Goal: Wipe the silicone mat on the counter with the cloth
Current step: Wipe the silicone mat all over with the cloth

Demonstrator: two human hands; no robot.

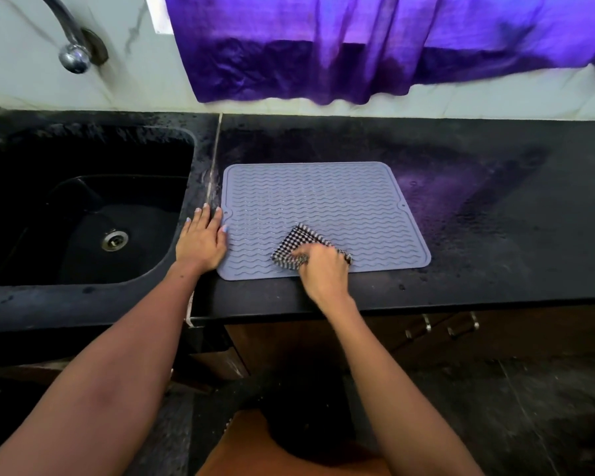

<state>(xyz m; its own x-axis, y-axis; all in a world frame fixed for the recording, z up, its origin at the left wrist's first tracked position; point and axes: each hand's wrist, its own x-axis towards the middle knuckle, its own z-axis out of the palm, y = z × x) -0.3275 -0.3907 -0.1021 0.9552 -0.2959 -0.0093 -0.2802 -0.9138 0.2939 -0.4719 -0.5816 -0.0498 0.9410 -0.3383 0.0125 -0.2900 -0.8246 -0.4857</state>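
The wiping step is in hand. The silicone mat (323, 214) lies flat on the black tabletop (495, 235), just right of the sink (83, 207). The right hand (323, 266) has its grip curled on the checked cloth (296, 247), pressing it on the near part of the mat. The left hand (201, 242) lies flat, fingers straight, on the mat's left edge. I judge that the next move calls for strokes toward the far side. No writing or brand can be read.

Both arms reach forward. The left hand (201, 242) lies flat, fingers straight and together; the right hand (323, 267) is curled, its fingers bunched and gripping.
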